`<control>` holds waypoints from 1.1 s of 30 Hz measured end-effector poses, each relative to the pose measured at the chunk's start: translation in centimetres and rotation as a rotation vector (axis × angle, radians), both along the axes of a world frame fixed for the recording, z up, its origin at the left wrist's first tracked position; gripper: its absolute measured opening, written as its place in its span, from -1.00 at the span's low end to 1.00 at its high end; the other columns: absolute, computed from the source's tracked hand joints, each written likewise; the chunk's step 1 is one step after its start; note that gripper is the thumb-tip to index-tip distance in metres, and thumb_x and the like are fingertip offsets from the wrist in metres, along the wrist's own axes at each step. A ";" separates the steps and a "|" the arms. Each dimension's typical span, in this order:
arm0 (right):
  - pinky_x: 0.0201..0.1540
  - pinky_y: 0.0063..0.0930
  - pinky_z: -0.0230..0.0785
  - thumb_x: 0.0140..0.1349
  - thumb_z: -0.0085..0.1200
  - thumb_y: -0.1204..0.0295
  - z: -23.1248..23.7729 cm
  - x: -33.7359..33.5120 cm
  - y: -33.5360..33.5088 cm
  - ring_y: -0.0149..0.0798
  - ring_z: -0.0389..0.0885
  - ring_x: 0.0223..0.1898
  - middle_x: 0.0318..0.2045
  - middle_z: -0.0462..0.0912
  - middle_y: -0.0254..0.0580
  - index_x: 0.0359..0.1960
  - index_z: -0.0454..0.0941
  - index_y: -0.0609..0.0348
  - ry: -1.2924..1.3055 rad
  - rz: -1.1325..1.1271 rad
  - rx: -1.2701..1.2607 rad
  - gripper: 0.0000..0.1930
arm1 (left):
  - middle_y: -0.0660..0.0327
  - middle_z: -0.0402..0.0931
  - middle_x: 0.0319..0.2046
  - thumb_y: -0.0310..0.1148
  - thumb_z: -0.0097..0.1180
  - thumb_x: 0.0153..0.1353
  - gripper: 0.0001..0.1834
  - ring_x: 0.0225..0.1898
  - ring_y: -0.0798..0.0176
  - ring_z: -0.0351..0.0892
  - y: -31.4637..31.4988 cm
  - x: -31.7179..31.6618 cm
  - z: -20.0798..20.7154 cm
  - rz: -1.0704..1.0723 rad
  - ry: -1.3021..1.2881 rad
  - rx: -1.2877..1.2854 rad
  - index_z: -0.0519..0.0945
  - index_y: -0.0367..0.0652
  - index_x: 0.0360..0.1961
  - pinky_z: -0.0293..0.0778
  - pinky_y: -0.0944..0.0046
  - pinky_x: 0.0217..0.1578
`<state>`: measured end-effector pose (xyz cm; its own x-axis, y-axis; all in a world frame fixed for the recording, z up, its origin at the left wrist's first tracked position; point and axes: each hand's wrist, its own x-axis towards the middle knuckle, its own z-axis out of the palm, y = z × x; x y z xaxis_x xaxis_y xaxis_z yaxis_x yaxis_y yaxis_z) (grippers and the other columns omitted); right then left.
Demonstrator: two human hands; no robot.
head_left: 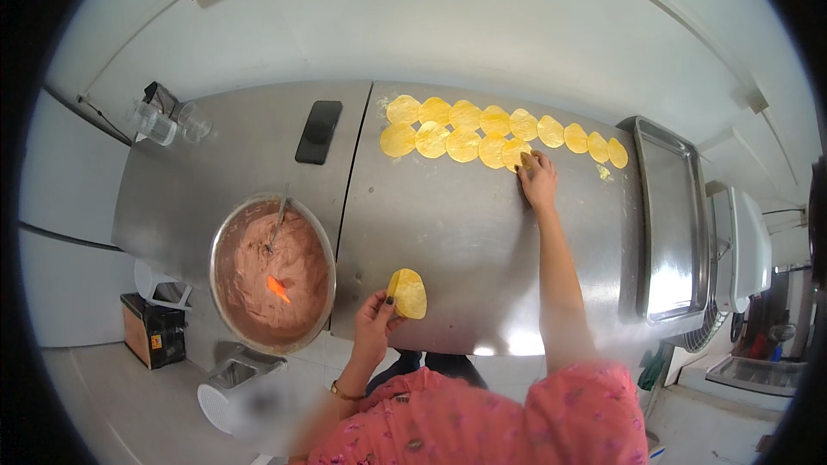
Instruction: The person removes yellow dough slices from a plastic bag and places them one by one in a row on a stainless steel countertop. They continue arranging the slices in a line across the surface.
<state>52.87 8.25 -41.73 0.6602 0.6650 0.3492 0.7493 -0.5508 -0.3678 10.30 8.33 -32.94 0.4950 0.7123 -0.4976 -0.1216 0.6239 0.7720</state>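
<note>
My left hand (376, 320) pinches a small stack of round yellow dough discs (410, 294) over the near edge of the steel table. Farther away, my right hand (538, 179) has its fingers closed on the edge of a yellow dough disc (513, 153) at the right end of the nearer row. Two rows of these discs lie along the back of the table. The far row of dough discs (463, 114) reaches farther right than the nearer one. Neighbouring discs touch or overlap slightly.
To the left stands a big steel bowl (220, 293) of pinkish-brown filling, with a metal utensil and an orange tool in it. A black phone (319, 132) lies behind it, and clear glasses (195, 123) stand at the far left. A metal tray (672, 215) borders the right side.
</note>
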 end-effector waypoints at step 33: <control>0.00 -0.23 0.33 0.00 0.16 0.43 0.0 0.3 1.0 -0.02 0.45 -0.05 -0.03 0.47 -0.04 -0.17 0.57 0.15 0.083 -0.071 0.218 -0.70 | 0.27 0.44 -0.16 -0.45 -0.05 0.24 -0.77 -0.10 0.33 0.49 -0.2 -2.8 1.3 0.004 -0.050 -0.057 0.39 -0.18 -0.07 0.50 0.26 -0.10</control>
